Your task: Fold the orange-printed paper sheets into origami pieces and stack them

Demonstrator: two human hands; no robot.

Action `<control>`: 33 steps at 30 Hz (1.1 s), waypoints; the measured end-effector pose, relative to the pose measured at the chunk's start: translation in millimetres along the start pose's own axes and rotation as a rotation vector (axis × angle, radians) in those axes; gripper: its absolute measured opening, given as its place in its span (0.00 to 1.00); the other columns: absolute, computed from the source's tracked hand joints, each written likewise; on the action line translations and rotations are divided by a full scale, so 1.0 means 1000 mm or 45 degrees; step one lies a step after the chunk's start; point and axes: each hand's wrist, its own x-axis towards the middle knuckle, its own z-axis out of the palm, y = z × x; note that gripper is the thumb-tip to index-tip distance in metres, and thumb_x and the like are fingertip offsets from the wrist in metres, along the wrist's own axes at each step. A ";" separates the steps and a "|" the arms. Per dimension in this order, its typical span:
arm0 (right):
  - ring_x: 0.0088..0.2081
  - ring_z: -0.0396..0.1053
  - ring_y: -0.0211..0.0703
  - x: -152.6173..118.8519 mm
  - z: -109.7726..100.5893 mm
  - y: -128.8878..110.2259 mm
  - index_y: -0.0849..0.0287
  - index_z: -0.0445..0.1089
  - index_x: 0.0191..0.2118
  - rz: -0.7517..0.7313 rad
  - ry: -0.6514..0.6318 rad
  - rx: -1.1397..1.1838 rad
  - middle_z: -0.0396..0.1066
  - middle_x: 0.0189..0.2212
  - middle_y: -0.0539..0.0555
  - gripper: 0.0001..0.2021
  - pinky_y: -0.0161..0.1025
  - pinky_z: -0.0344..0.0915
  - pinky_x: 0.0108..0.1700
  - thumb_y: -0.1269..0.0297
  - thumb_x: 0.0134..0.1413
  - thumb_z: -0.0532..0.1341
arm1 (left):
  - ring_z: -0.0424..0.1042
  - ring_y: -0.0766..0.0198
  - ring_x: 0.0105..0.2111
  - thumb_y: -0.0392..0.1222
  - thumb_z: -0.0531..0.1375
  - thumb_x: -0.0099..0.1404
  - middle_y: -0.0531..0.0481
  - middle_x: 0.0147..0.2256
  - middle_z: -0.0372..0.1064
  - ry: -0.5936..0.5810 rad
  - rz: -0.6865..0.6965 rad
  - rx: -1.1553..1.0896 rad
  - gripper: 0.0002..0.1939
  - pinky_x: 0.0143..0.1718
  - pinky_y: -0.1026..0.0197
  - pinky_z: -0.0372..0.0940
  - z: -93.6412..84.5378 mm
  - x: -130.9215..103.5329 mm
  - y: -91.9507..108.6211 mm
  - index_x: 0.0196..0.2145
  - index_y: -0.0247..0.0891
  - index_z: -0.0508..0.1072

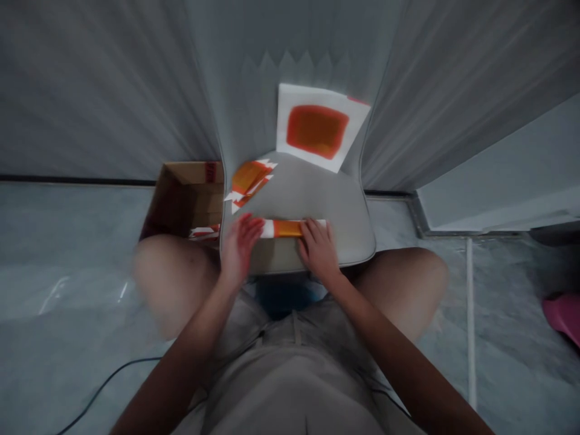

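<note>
A narrow folded paper strip (pixel 286 228), white with an orange band in the middle, lies crosswise on the front part of a grey chair seat (pixel 312 193). At its left end is my left hand (pixel 240 246), its slightly blurred fingers extended and reddish at the tips. My right hand (pixel 319 249) rests on the strip's right end with the fingers laid over it, covering part of that end. Left of the middle of the seat lies a stack of folded orange-and-white paper pieces (pixel 250 181) with pointed ends. A white sheet (pixel 312 158) with an orange-red rectangle leans against the backrest.
An open cardboard box (pixel 174 196) stands on the floor left of the chair, with some red-and-white paper (pixel 205 232) in it. Grey curtains (pixel 104 90) hang behind. A black cable (pixel 109 377) runs across the floor at left; a pink object (pixel 564 314) is at far right.
</note>
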 end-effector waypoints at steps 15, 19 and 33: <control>0.71 0.58 0.57 0.002 0.000 0.003 0.62 0.65 0.68 -0.032 -0.017 -0.034 0.64 0.68 0.67 0.24 0.66 0.47 0.73 0.57 0.75 0.51 | 0.58 0.46 0.71 0.48 0.54 0.77 0.40 0.70 0.59 -0.415 0.677 1.343 0.26 0.72 0.35 0.50 0.016 -0.018 -0.031 0.70 0.44 0.65; 0.72 0.56 0.56 0.002 0.001 0.003 0.60 0.63 0.69 -0.027 -0.031 -0.026 0.62 0.70 0.66 0.24 0.66 0.47 0.73 0.57 0.75 0.50 | 0.57 0.46 0.72 0.47 0.54 0.77 0.39 0.72 0.55 -0.402 0.674 1.355 0.27 0.71 0.35 0.51 0.017 -0.020 -0.031 0.70 0.44 0.64; 0.73 0.55 0.58 0.001 0.002 0.000 0.62 0.63 0.70 0.008 -0.035 -0.044 0.61 0.70 0.66 0.25 0.66 0.49 0.73 0.58 0.75 0.50 | 0.55 0.42 0.72 0.45 0.56 0.75 0.39 0.73 0.53 -0.384 0.666 1.323 0.27 0.71 0.33 0.51 0.020 -0.021 -0.034 0.69 0.44 0.66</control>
